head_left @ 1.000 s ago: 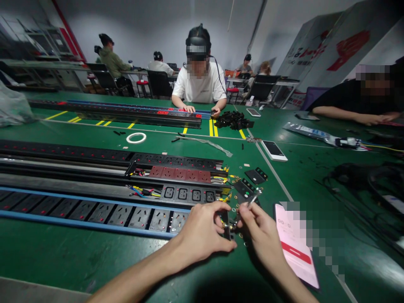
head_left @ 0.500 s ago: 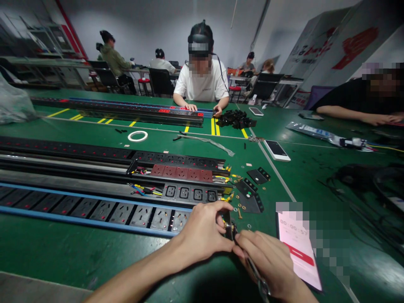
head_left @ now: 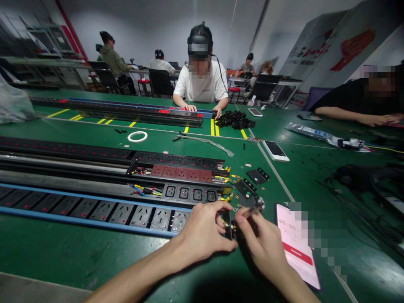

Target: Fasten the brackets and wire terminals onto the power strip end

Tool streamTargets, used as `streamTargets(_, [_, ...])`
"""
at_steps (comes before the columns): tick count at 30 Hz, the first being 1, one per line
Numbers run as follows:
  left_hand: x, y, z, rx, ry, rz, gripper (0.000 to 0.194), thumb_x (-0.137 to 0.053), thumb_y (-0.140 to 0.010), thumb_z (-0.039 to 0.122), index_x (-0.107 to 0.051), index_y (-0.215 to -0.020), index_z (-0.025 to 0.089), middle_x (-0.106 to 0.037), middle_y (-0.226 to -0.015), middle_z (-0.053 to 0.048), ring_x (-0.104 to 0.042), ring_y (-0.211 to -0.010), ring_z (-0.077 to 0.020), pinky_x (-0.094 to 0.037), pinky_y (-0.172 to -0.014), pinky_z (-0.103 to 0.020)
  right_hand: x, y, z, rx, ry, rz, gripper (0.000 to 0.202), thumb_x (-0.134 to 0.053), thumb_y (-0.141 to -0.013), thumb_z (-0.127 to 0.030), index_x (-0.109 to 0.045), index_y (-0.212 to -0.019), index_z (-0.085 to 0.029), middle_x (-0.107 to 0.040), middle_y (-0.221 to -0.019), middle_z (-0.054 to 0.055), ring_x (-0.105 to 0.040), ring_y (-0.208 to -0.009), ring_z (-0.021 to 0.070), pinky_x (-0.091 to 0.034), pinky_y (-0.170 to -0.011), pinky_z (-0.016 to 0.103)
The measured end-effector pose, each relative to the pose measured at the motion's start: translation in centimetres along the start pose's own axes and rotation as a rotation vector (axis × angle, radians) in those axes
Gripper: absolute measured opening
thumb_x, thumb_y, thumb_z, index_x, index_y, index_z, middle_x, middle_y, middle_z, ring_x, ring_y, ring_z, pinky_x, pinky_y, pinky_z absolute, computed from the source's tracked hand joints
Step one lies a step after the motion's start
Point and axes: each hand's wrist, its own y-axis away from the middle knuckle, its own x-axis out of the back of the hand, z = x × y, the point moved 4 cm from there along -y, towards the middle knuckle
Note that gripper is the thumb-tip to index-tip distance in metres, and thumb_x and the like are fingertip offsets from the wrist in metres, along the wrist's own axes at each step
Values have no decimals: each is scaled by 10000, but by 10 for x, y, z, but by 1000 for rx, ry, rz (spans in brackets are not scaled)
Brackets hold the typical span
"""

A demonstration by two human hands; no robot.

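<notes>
My left hand [head_left: 205, 225] is closed on a small black end plate [head_left: 231, 223] with a brass-coloured bolt and nut, at the right end of the blue-edged power strip [head_left: 118, 214]. Its thumb and fingers pinch the plate from both sides. Just to the right, my right hand [head_left: 260, 240] grips a metal wrench [head_left: 259, 204], whose free end sticks up to the right. My right fingertips partly hide the wrench's other end, close to the bolt. Beyond my hands lie black brackets [head_left: 248, 189] with small washers and nuts around them.
More socket strips with exposed wires [head_left: 145, 190] lie left. A phone with a pink screen [head_left: 298, 248] lies right of my right hand; a white phone [head_left: 276, 150] is farther off. Across the green table, a person [head_left: 202, 80] works beside a heap of black parts [head_left: 235, 120].
My right hand has turned the wrench over: its free end pointed down towards me and now points up and away. My left hand keeps its hold on the end plate.
</notes>
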Motion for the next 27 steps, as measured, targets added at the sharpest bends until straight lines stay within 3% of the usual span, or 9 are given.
streamTargets(3, [0,0,2,-11,7,-1,555,-797,-536,188,-707,-1083,214,-628,-676,42,-616,-577,-128,-476,-528,-194,-8,-11,12,-354,-242,-116,339,-487,-962,-487,-582,-814,-197,-574,-612,-23,-553,-541,131,-398,-489,219])
streamTargets(7, [-1,0,1,11,44,-11,592,-802,-533,178,-697,-1115,209,-633,-692,37,-611,-578,-123,-502,-553,-205,-16,-12,22,-577,-476,-129,481,-575,-840,-659,-561,-759,-185,-504,-545,-47,-408,-450,92,-291,-429,205])
streamTargets(10, [-1,0,-1,39,24,-2,627,-826,-522,212,-690,-1134,192,-623,-691,30,-626,-598,-139,-494,-553,-215,-8,-4,25,-657,-524,24,495,-607,-801,-682,-559,-817,-190,-496,-543,-55,-357,-428,78,-249,-409,191])
streamTargets(13, [-1,0,-1,50,-20,-25,645,-836,-534,256,-683,-1159,202,-623,-686,29,-624,-594,-147,-475,-547,-226,20,6,24,-651,-480,292,452,-597,-821,-657,-552,-877,-210,-498,-578,-53,-395,-455,95,-277,-414,193])
streamTargets(15, [0,0,2,24,-89,-49,640,-831,-553,278,-681,-1171,209,-624,-658,33,-600,-571,-149,-477,-568,-249,41,10,23,-636,-388,379,399,-548,-867,-622,-550,-869,-223,-491,-598,-49,-424,-486,112,-311,-441,207])
streamTargets(20, [5,1,11,-67,-248,-30,638,-825,-580,329,-682,-1187,195,-695,-759,-11,-624,-668,-195,-516,-729,-339,73,9,34,-723,49,183,446,-400,-923,-601,-500,-694,-231,-498,-591,-20,-472,-543,159,-330,-514,261])
streamTargets(27, [3,0,13,-185,-295,-57,665,-827,-597,316,-662,-1231,203,-702,-1177,-76,-644,-1047,-278,-497,-943,-402,71,-2,48,-609,319,-43,399,-358,-897,-569,-497,-704,-249,-594,-626,15,-573,-595,209,-377,-562,288])
